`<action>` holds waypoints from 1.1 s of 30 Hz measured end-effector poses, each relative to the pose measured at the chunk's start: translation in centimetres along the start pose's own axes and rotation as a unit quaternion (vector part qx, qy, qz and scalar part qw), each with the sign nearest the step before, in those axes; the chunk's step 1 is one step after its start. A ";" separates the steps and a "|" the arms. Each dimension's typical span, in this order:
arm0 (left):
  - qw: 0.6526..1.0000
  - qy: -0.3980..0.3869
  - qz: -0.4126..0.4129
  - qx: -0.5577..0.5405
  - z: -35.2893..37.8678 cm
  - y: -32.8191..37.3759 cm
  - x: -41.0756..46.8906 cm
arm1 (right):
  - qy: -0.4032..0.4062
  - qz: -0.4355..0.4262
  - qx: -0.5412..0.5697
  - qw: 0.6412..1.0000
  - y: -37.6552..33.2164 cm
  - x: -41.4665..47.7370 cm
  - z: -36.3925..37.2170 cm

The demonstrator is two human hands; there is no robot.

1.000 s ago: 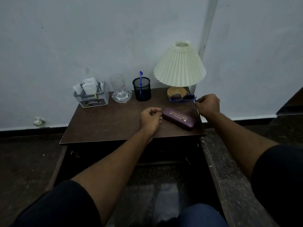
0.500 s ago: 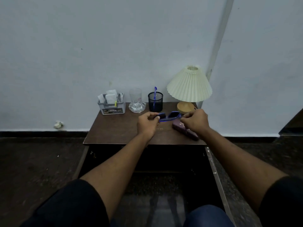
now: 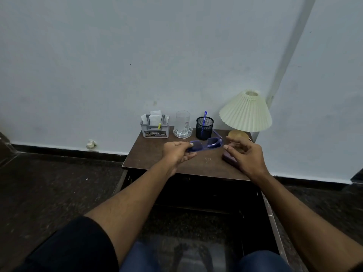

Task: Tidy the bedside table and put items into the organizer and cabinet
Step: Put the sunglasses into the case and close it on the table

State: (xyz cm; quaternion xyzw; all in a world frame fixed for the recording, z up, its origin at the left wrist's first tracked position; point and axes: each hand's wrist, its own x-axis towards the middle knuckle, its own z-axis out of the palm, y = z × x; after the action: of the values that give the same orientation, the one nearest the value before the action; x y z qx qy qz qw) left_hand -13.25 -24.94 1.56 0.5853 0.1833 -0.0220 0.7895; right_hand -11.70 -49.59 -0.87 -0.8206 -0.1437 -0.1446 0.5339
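Blue-framed sunglasses (image 3: 209, 143) hang above the brown bedside table (image 3: 153, 154), pinched at their left end by my left hand (image 3: 176, 154). My right hand (image 3: 245, 156) hovers just right of them with fingers spread, holding nothing. Under that hand lies a purple glasses case (image 3: 227, 160), mostly hidden. At the back of the table stand a grey organizer (image 3: 155, 132) with white paper packets, a drinking glass (image 3: 182, 122) on a glass coaster, and a black mesh cup (image 3: 204, 126) with a blue pen. The cabinet below the tabletop is open, its door (image 3: 273, 222) swung out at the right.
A lamp with a cream pleated shade (image 3: 245, 112) and wooden base stands at the table's back right corner, close behind my right hand. The wall runs just behind the table. A small white object (image 3: 91, 144) lies on the dark floor by the skirting at the left.
The sunglasses came from the lamp base into both hands; now my left hand alone holds them up and my right hand has let go and spread. The view has pulled back.
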 end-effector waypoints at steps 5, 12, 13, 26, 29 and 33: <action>0.999 -0.018 -0.027 -0.004 -0.2 0.3 -0.6 | 0.008 -0.037 -0.015 0.999 0.0 1.0 0.3; 0.994 -0.059 0.021 -0.086 -0.5 0.4 -1.1 | 0.037 0.017 0.049 0.998 0.4 2.0 0.4; 0.994 -0.058 0.022 -0.092 -0.4 0.4 -1.2 | 0.035 0.027 0.060 0.997 0.5 2.1 0.5; 0.970 -0.075 0.047 -0.224 0.4 0.5 -1.9 | 0.050 0.086 0.164 0.982 0.0 1.7 0.5; 0.972 -0.079 0.051 -0.217 0.5 0.3 -1.8 | 0.046 0.074 0.146 0.985 -0.5 1.7 0.3; 0.971 -0.076 0.053 -0.220 0.5 0.1 -1.5 | -0.017 0.042 0.064 0.997 -2.4 2.0 -0.3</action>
State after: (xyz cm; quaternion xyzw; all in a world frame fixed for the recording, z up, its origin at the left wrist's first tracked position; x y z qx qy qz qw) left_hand -14.53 -25.65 2.23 0.4029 0.0918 0.0168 0.9105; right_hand -10.81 -48.75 2.00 -0.7924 -0.1272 -0.0989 0.5883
